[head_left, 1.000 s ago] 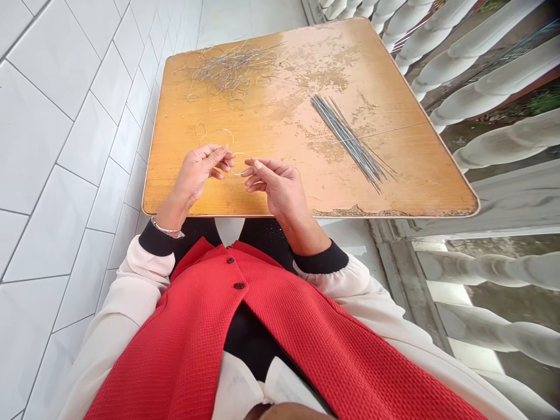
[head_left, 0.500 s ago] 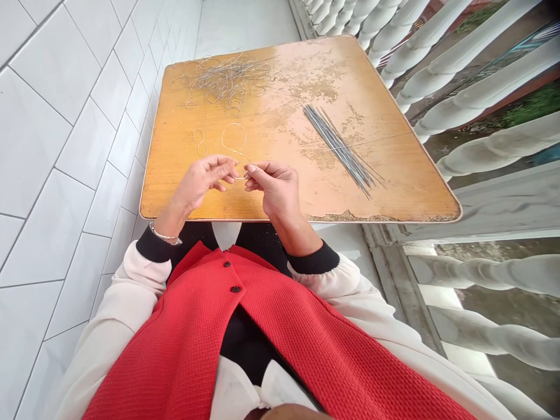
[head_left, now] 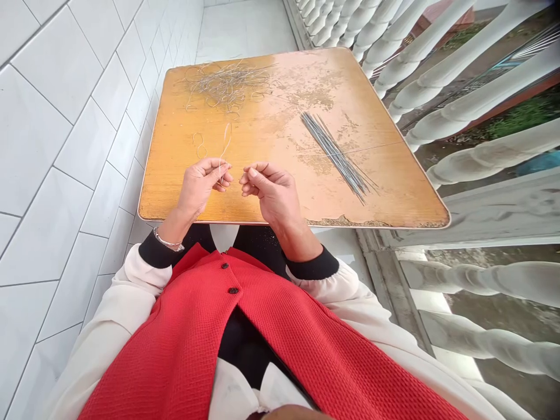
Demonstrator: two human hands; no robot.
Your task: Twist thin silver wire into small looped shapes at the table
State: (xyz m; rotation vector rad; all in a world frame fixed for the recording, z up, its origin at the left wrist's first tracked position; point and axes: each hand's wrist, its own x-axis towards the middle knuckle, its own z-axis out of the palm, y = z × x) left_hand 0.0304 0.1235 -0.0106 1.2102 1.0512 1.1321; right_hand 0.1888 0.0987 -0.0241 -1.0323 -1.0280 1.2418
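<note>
My left hand (head_left: 202,185) pinches a thin bent wire loop (head_left: 225,144) that stands up narrow above the fingers, over the near part of a worn wooden table (head_left: 271,128). My right hand (head_left: 266,189) hovers just right of it with fingers curled and thumb against forefinger; whether it still touches the wire is hidden. A small figure-eight wire piece (head_left: 200,144) lies on the table beyond my left hand.
A tangled heap of bent wire loops (head_left: 227,81) lies at the table's far left. A bundle of straight wire rods (head_left: 335,151) lies diagonally at the right. White tiled wall runs along the left, a white balustrade (head_left: 459,105) along the right.
The wire loop has turned from lying wide between both hands to standing edge-on in my left hand. My right hand has drawn slightly away from it. The view has tilted a little.
</note>
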